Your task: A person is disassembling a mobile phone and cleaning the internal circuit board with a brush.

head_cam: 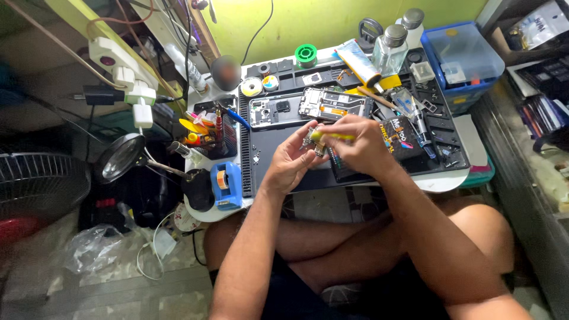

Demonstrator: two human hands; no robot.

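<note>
Our legs: crossed under the near edge of the counter (pixel 441 181), with both forearms reaching forward over it.
Left hand (pixel 290 157): it cradles a small circuit part (pixel 312 142) from the left, its fingers (pixel 303 133) curled round the part's edges and pinching it firmly.
Right hand (pixel 361 142): it comes in from the right, clenched on a thin yellow-handled tool (pixel 332 137).
Key relation: the tool's long axis runs nearly level, left to right, and its tip points left into the part. The part lies just left of our right fingers and touches the left ones, so both hands meet there, raised a little over the mat. The tip itself is too small to make out; it seems to touch the part.
Surface: a black work mat (pixel 278 154) covers most of the white counter. A dark box (pixel 403 142) lies under the right wrist.
Just beyond the hands: two opened phone frames (pixel 308 106) lie side by side on the mat.
Left edge: a blue tape dispenser (pixel 226 185) stands at the near corner, with a magnifying glass (pixel 122 157) on a bent arm beside it.
Far edge: a green spool (pixel 306 54), a squeeze tube (pixel 358 62) and two clear bottles (pixel 390 47) stand near a blue plastic bin (pixel 465 62).
Room: a green wall behind the counter, a fan grille (pixel 41 184) at far left, and loose cables and bags on the floor.
</note>
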